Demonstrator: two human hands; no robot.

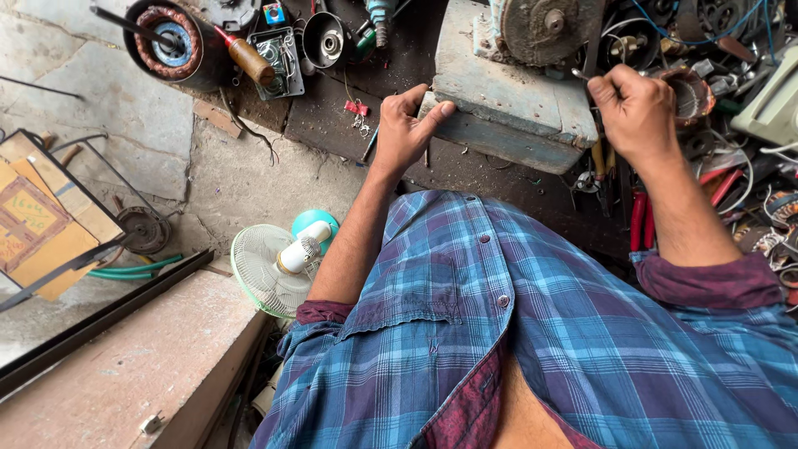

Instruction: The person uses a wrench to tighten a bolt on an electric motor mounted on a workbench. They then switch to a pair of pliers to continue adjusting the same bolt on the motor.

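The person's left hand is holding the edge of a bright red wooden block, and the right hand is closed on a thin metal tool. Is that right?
Not quite. The head view shows the left hand gripping the edge of a worn blue-grey wooden block, not a bright red one. The right hand is indeed closed on a thin metal tool.

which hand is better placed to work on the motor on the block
Right, probably. The right hand already pinches a thin tool beside the motor, while the left hand grips the block edge, steadying it.
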